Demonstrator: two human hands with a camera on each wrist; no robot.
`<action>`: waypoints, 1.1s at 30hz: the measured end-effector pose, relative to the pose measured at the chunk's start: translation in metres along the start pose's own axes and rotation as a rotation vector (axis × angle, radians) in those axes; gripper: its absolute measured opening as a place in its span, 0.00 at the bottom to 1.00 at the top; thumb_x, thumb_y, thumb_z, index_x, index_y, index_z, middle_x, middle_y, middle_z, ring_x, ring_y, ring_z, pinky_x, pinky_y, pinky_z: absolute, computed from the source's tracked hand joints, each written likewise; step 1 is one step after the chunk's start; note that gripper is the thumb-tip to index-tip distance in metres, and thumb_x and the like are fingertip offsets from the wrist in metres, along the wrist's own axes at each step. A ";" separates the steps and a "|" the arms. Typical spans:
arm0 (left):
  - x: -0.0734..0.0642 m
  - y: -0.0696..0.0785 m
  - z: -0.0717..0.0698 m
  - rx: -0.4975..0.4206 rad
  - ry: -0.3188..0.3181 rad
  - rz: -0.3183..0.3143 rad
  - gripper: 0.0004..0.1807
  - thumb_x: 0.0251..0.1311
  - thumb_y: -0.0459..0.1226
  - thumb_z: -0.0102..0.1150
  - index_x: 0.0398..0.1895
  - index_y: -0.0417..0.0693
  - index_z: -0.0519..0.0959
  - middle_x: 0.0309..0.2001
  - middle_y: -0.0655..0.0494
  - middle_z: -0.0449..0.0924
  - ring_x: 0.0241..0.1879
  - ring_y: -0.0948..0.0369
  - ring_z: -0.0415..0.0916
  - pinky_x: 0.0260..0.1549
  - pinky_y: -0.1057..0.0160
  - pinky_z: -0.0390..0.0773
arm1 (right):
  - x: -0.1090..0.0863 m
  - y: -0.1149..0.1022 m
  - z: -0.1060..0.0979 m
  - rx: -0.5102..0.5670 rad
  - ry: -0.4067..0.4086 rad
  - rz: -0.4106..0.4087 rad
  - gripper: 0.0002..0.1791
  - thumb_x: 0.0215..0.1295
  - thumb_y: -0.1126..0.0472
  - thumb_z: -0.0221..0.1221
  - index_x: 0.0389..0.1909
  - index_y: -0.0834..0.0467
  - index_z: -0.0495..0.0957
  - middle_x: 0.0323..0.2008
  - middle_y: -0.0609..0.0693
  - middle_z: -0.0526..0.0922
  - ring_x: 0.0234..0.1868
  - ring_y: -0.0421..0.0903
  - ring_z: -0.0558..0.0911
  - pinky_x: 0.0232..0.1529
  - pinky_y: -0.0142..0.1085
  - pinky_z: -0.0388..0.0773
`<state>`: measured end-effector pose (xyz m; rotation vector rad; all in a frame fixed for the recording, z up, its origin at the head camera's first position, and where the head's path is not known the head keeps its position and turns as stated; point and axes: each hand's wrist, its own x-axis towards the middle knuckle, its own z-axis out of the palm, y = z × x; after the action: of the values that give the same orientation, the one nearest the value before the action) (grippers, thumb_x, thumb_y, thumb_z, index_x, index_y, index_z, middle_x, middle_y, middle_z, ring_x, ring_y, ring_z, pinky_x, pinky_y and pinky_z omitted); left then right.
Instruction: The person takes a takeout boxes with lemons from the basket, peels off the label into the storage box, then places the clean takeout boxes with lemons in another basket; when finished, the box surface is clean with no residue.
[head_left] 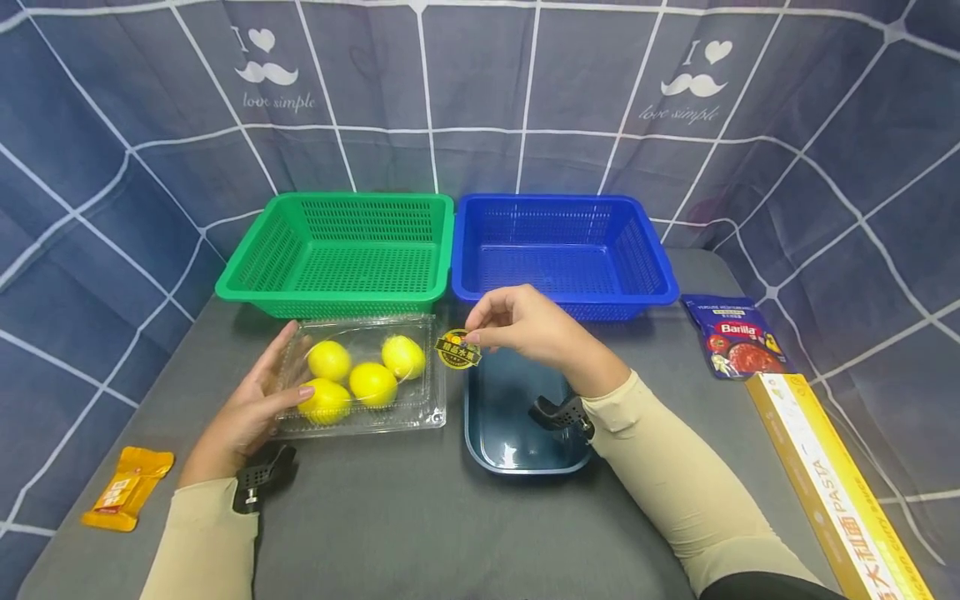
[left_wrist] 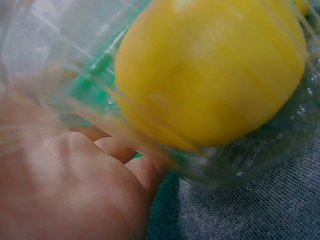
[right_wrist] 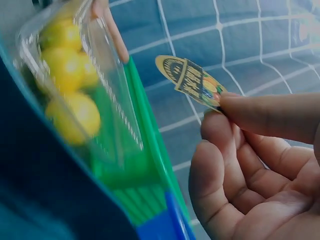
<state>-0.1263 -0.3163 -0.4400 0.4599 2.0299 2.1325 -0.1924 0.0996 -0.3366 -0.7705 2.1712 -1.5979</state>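
A transparent plastic box (head_left: 408, 414) with several yellow lemons (head_left: 372, 384) inside stands on the grey table, its lid down over them. My left hand (head_left: 243, 417) grips the box's left end, thumb lying on top and fingers along the far left side. Between thumb and forefinger, my right hand (head_left: 528, 329) pinches a black and gold fruit sticker (head_left: 457, 350) by its edge. The sticker is held up just off the box's right end. Below the right hand lies a dark blue rectangular tray (head_left: 517, 433), partly covered by that hand and wrist.
Behind the box stands a green basket (head_left: 251, 287), beside a blue basket (head_left: 645, 287). At the right lie a Barilla sauce pouch (head_left: 738, 337) and a long yellow pasta box (head_left: 840, 492). An orange snack packet (head_left: 127, 489) is at far left. Tiled-pattern curtains (head_left: 480, 92) enclose the table.
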 end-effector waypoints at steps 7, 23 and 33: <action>-0.002 -0.001 0.000 0.004 0.001 0.010 0.54 0.70 0.18 0.54 0.88 0.61 0.39 0.85 0.42 0.33 0.82 0.43 0.34 0.66 0.69 0.66 | -0.022 0.018 -0.019 -0.061 0.036 0.055 0.03 0.68 0.68 0.69 0.40 0.62 0.87 0.36 0.53 0.87 0.39 0.61 0.84 0.42 0.47 0.84; -0.001 -0.002 0.001 -0.001 0.001 -0.004 0.54 0.70 0.18 0.53 0.88 0.64 0.40 0.85 0.44 0.32 0.82 0.44 0.32 0.66 0.70 0.65 | -0.034 0.041 -0.034 -0.353 -0.029 0.107 0.04 0.63 0.71 0.71 0.35 0.59 0.87 0.31 0.46 0.88 0.34 0.44 0.84 0.39 0.40 0.81; -0.002 0.001 0.001 0.047 0.042 -0.060 0.54 0.71 0.21 0.58 0.88 0.68 0.41 0.85 0.46 0.35 0.82 0.43 0.34 0.67 0.70 0.64 | -0.032 0.050 -0.027 -0.464 -0.081 0.157 0.07 0.62 0.73 0.71 0.32 0.58 0.86 0.29 0.45 0.86 0.30 0.42 0.83 0.34 0.38 0.82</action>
<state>-0.1236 -0.3159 -0.4390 0.3587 2.0929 2.0804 -0.1932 0.1507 -0.3775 -0.7494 2.5033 -0.9785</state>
